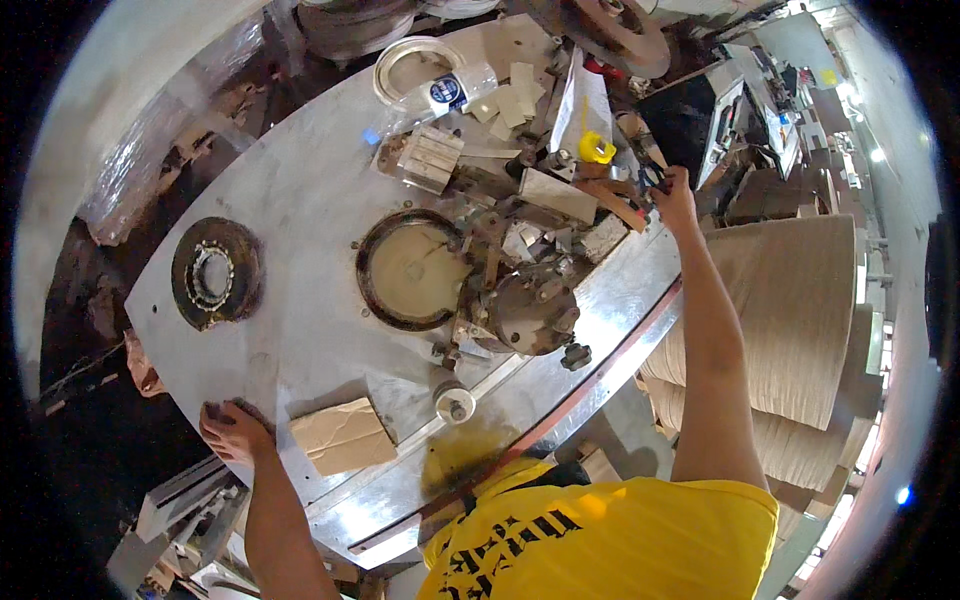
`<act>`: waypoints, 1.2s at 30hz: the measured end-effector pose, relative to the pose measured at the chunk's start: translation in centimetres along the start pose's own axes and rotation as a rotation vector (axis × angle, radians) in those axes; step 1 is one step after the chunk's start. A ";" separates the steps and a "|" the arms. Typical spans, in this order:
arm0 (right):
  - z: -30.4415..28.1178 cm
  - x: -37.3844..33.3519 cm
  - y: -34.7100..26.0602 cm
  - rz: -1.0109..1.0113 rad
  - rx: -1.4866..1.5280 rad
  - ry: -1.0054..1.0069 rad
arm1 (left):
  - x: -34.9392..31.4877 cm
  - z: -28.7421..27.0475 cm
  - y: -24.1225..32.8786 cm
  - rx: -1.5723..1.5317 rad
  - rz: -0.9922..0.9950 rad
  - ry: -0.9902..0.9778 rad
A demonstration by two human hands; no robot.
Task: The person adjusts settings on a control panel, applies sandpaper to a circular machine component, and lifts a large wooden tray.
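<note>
My left hand (237, 432) rests at the left edge of the grey metal table (310, 230), its fingers apart and nothing in them. A piece of cardboard (344, 437) lies just to its right. Stretched out to the far right corner, my right hand (676, 200) has its fingers closed among dark tools; what they hold is too small to tell. Next to that hand are a yellow tape measure (597, 148), a brown strip (612, 203) and white paper sheets (580, 105).
Mid-table sits a round dish-like recess (412, 275) beside a dark machine head (530, 308). A dark ring (214, 273) lies at left, a tape roll (455, 402) near the front. A clear plastic bottle (430, 98) lies at the back. Large beige rolls (790, 310) stand at right.
</note>
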State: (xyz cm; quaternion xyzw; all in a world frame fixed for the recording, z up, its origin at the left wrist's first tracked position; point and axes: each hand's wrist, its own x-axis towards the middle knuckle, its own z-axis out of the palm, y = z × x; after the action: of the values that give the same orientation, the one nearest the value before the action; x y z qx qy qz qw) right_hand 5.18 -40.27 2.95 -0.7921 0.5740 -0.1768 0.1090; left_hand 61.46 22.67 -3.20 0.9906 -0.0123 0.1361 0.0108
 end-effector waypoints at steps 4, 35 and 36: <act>0.2 0.0 1.4 -0.016 -0.022 0.004 | 0.0 -0.2 0.3 -0.016 0.014 -0.019; -3.6 -2.8 -7.2 0.007 -0.013 0.234 | -0.3 -0.5 0.5 -0.053 -0.027 -0.048; -3.8 -3.3 -8.1 0.019 0.032 0.258 | -0.3 -0.5 0.7 -0.057 -0.028 -0.048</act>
State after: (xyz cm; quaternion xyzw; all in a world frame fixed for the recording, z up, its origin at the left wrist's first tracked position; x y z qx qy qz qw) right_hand 9.73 -34.49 8.95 -0.7555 0.5877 -0.2854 0.0485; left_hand 61.05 21.99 -2.74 0.9929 -0.0024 0.1116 0.0405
